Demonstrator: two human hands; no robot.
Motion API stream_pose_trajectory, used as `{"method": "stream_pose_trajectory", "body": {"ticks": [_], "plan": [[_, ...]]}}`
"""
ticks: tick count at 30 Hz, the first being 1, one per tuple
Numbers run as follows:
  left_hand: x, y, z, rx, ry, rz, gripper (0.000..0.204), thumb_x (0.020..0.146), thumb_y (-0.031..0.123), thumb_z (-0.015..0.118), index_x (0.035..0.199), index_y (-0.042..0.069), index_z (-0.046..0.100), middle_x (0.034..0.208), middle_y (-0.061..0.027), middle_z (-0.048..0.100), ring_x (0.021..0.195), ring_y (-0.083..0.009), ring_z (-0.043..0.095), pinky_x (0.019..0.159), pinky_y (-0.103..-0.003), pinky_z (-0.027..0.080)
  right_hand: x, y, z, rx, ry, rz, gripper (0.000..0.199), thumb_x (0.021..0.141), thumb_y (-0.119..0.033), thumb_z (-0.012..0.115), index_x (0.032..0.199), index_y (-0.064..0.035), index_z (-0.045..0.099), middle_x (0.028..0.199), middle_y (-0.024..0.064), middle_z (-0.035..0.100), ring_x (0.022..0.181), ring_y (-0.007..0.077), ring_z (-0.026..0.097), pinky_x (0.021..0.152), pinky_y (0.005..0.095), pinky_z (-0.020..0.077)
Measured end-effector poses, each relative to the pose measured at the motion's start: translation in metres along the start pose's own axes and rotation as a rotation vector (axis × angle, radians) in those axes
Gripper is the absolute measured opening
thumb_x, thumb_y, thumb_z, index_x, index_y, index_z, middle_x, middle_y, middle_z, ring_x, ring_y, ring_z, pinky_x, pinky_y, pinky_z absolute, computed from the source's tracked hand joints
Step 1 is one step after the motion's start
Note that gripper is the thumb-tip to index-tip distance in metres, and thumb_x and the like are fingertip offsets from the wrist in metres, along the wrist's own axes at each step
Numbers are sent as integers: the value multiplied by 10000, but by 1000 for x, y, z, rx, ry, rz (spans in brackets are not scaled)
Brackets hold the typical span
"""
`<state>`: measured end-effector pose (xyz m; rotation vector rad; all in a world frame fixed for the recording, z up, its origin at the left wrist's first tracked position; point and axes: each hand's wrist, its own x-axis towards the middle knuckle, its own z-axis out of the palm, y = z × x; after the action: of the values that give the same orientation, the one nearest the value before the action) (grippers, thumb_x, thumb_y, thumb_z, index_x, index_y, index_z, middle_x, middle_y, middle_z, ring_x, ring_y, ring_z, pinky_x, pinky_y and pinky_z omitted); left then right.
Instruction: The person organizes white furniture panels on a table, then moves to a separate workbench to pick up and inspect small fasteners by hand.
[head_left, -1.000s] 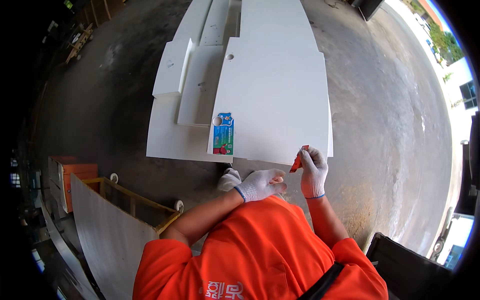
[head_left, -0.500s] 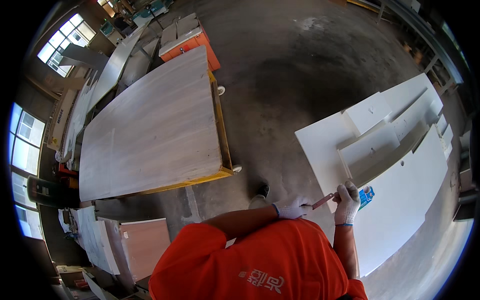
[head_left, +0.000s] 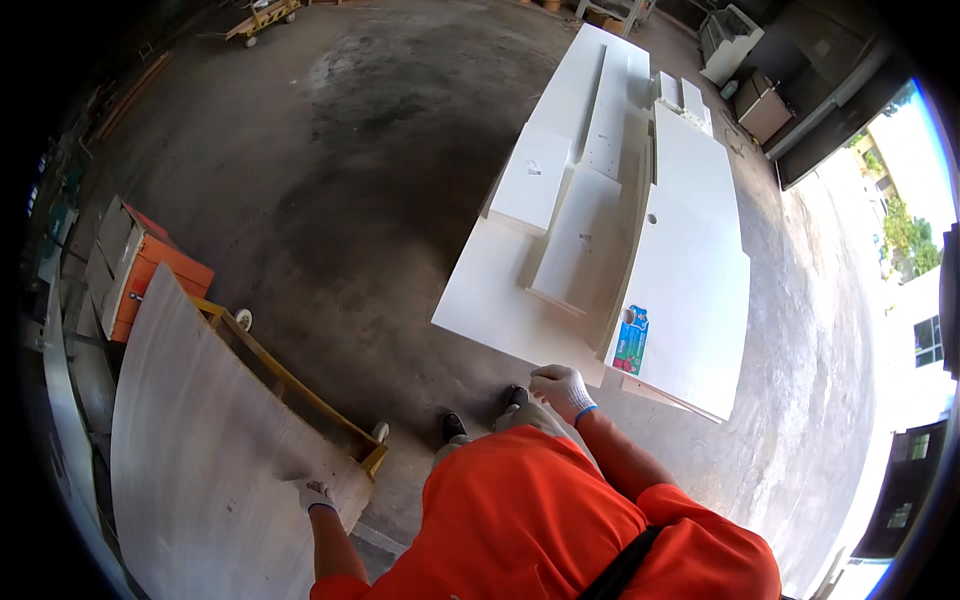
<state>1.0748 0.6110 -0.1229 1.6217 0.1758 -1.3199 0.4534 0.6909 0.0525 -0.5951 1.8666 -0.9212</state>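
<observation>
My left hand (head_left: 316,494), in a pale knit glove, is low over the wood-grain top (head_left: 215,440) of a yellow-framed cart. Its fingers are small and smeared, and a faint brownish blur lies just ahead of them. My right hand (head_left: 562,390), gloved in white with a blue cuff edge, is curled closed near the front edge of the white panels (head_left: 690,260). What it holds, if anything, is hidden. Close to it, a blue printed packet (head_left: 630,340) lies on the upper panel. Smaller white boards (head_left: 532,178) rest on the larger panel beneath.
An orange box (head_left: 160,275) stands beyond the cart at the left. The cart's yellow frame (head_left: 290,390) and white wheels border the concrete floor (head_left: 370,200). A wide opening (head_left: 900,200) lets in daylight at the right. Another yellow wheeled frame (head_left: 262,18) stands far back.
My view has swung right, toward the white panels. My hands, together around a reddish-brown strip before, are now apart: the left over the cart top, the right by the panels. The strip cannot be clearly seen.
</observation>
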Motion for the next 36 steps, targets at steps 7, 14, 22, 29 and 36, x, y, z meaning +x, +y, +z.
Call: {"method": "stream_pose_trajectory", "body": {"ticks": [7,14,22,29,36], "plan": [[-15,-46,99,283,-113,-191,421,1042,372,417,661,201,364,624,-8,417,564,-164,415,531,-356,333,21,14,-13,-234,3,44,324,855,-183,688,1069,55,738,773,103,741,738,155,706,715,299,563],[-83,-96,239,643,-492,-248,276,1030,338,484,852,133,533,683,-40,493,603,-211,486,566,-396,432,79,-9,-8,-316,94,27,760,814,-385,750,1418,25,539,1360,273,607,1238,392,616,1047,421,496],[-89,-88,339,729,-687,-269,176,1007,239,589,928,82,584,757,-57,595,630,-195,594,539,-335,473,129,-70,-53,-204,518,182,812,837,-441,747,1446,24,477,1431,293,523,1310,442,531,1098,462,447],[-121,-94,433,1117,-790,-97,249,1000,288,622,1067,48,630,854,-97,683,676,-226,686,613,-373,575,88,-40,-30,-68,394,73,709,870,-464,683,1358,37,569,1269,266,647,1165,405,631,1002,424,503],[-143,-113,494,1241,-984,-19,286,986,302,644,1106,42,635,905,-112,709,701,-226,698,606,-356,573,-9,4,-10,129,433,258,528,870,-318,723,1207,86,675,1047,157,728,958,243,676,866,348,536]]}}
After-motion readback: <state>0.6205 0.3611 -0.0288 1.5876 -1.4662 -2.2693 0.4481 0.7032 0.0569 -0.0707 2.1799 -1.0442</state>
